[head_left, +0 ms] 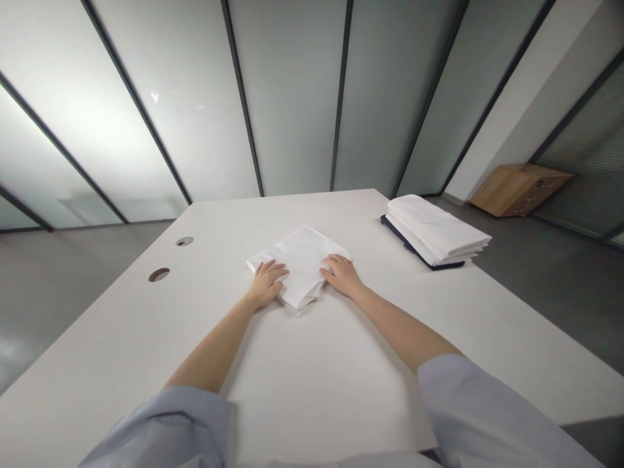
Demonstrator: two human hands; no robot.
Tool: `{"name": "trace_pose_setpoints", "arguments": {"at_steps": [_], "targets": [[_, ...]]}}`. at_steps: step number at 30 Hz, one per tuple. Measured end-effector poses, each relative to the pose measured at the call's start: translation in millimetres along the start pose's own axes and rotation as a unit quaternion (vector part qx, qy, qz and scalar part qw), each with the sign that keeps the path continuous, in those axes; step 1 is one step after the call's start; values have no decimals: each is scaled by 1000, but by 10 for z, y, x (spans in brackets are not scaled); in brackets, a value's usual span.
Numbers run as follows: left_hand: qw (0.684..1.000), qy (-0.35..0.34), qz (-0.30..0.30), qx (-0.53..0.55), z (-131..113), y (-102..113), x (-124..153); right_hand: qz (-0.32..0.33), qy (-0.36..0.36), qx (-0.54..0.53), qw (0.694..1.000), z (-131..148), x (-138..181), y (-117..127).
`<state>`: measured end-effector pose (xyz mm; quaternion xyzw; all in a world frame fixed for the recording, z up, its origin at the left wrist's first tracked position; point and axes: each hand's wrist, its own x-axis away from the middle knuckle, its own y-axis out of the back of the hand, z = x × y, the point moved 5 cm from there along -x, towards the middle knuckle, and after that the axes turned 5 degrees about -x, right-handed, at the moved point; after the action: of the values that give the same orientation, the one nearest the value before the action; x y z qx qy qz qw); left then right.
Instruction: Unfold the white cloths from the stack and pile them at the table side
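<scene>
A white folded cloth (pixel 305 260) lies flat on the white table (pixel 316 364), turned so that one corner points toward me. My left hand (pixel 266 283) rests on its left edge with the fingers spread over the fabric. On the right edge lies my right hand (pixel 341 273), its fingers stretched out and slightly bent on the cloth. The layers at the near corner sit a little uneven. Both palms face down, and neither hand lifts the cloth.
A stack of folded white cloths (pixel 433 224) sits on a dark item (pixel 419 253) at the table's right edge. Two round holes, one open (pixel 158 274) and one partly covered (pixel 184 241), are on the left. A wooden cabinet (pixel 519 188) stands on the floor by frosted glass panels (pixel 292 97).
</scene>
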<state>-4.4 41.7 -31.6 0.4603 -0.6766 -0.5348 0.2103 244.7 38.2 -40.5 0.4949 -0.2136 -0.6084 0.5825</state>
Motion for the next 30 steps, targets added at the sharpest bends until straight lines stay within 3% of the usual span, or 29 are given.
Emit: {"name": "trace_pose_setpoints", "arguments": {"at_steps": [4,8,11,15,19,22,25,28,30], "targets": [[989,-48,126,-55,-137,-73,20,-142,-37,-83,986,-242,-49,175],[988,-44,108,-97,-215,-4,10,-242,-92,-172,950,-490,-65,293],[990,-54,90,-95,-307,68,-8,-274,-132,-218,927,-563,-48,323],[989,-78,101,-76,-433,108,-7,-279,-118,-230,925,-483,-27,340],[993,-21,105,45,-370,58,-13,-286,-98,-218,928,-398,-10,360],[965,100,16,240,-134,70,-66,-281,-112,-200,932,-403,-4,380],[901,207,-111,365,163,155,-122,-293,-121,-171,933,-443,4,438],[815,333,-232,413,476,261,-75,-311,-112,-130,935,-470,6,494],[795,377,-326,346,607,372,35,-289,-92,-104,947,-455,-13,478]]}}
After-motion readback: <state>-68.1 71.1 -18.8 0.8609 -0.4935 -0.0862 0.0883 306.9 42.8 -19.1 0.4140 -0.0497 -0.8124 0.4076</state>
